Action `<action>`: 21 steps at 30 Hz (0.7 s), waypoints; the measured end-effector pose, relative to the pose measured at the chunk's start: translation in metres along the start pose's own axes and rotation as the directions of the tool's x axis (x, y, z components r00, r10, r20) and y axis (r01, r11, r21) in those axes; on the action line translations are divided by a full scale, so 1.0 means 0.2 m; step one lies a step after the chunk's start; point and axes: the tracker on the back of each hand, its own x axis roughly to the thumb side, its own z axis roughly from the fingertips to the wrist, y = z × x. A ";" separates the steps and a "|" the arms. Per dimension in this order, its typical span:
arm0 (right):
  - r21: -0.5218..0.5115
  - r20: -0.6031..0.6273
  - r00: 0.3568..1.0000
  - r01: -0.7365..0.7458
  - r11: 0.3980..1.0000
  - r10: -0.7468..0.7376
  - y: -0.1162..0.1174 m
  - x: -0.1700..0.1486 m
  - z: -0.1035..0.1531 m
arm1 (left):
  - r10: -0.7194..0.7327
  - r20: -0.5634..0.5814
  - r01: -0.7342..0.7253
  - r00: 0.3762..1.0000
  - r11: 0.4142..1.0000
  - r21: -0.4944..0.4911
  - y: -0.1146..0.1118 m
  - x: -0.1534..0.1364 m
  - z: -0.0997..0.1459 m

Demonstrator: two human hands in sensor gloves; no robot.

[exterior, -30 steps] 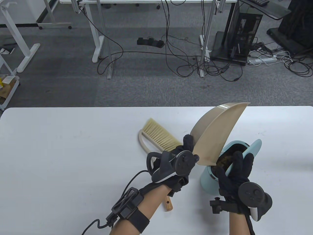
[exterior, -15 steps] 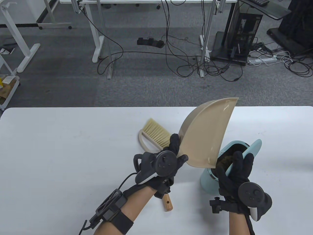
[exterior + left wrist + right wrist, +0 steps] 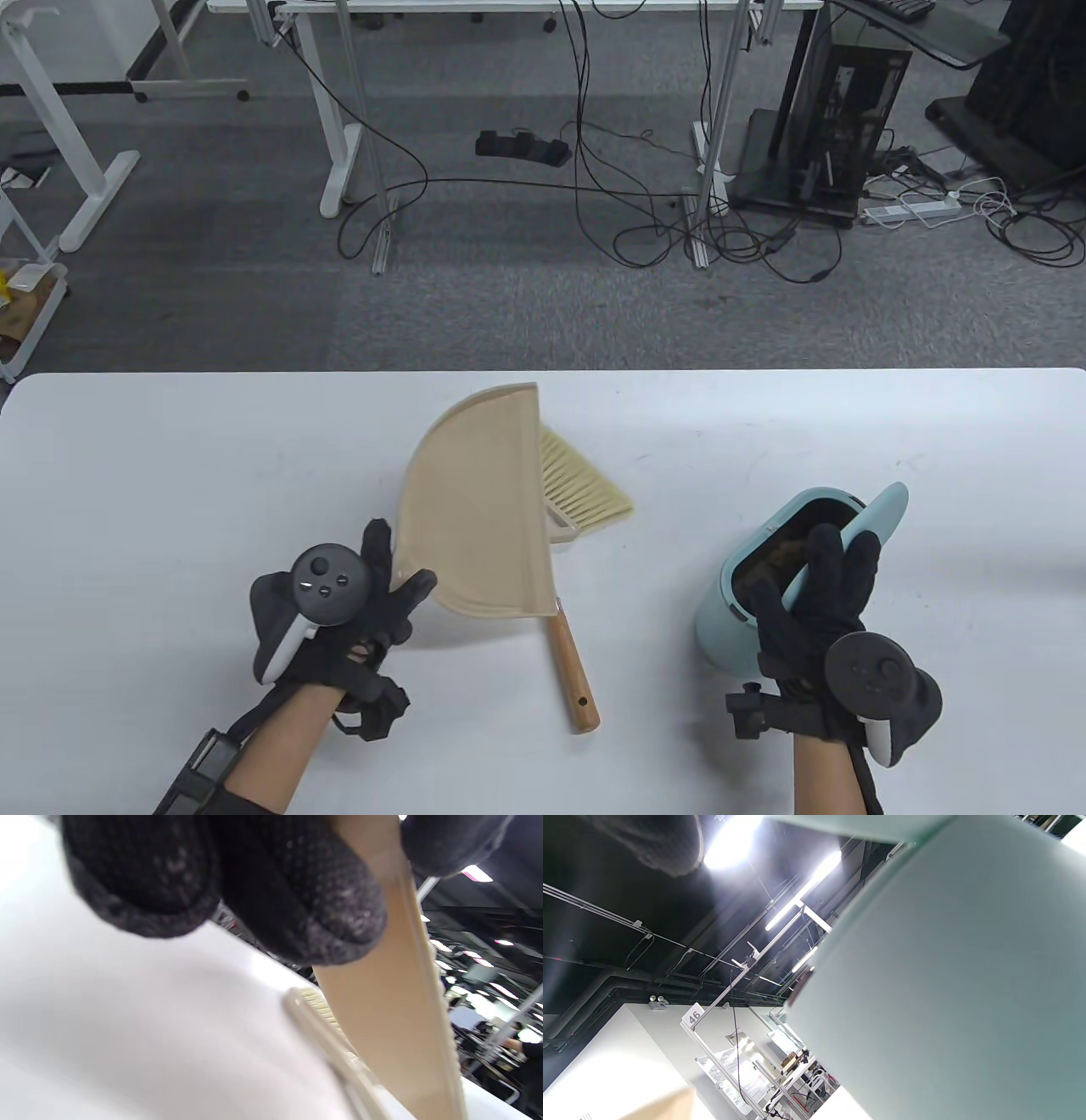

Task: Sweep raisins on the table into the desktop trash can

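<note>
The beige dustpan [image 3: 475, 509] sits low over the table, covering part of the brush. My left hand [image 3: 399, 577] pinches its lower left edge; the left wrist view shows my fingers [image 3: 297, 899] on the pan [image 3: 394, 1018]. The brush bristles [image 3: 585, 488] stick out to the pan's right and its wooden handle [image 3: 570, 671] points toward me. The light blue trash can [image 3: 721, 611] stands tilted at the right with its lid [image 3: 882, 509] open and dark raisins [image 3: 776, 556] inside. My right hand [image 3: 827, 560] grips its rim and fills the right wrist view with the can [image 3: 946, 984].
The white table [image 3: 170, 509] spans the view, with its far edge just behind the dustpan. No loose raisins show on it. Beyond are grey carpet, desk legs and cables.
My left hand has carried the dustpan from above the trash can's mouth leftward and down onto the table, over the brush. My right hand and the can have stayed put.
</note>
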 end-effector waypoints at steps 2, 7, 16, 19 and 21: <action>0.004 -0.004 1.000 0.010 1.000 -0.010 0.00 0.00 0.00 | 0.049 -0.069 -0.052 0.996 0.998 -0.039 -0.01 -0.12 0.00; 0.006 -0.007 1.000 0.012 1.000 -0.012 0.00 0.00 0.00 | 0.054 -0.193 -0.076 0.980 0.992 -0.103 -0.06 -0.36 0.00; 0.005 -0.009 1.000 0.014 1.000 -0.014 0.00 0.00 0.00 | 0.067 -0.303 -0.137 0.951 0.966 -0.217 -0.13 -0.55 -0.05; 0.003 -0.010 1.000 0.020 1.000 -0.020 0.01 0.00 0.00 | 0.088 -0.307 -0.159 0.948 0.964 -0.213 -0.13 -0.56 -0.04; 0.003 -0.011 1.000 0.022 1.000 -0.022 0.01 0.00 0.00 | 0.065 -0.306 -0.131 0.950 0.970 -0.203 -0.13 -0.55 -0.04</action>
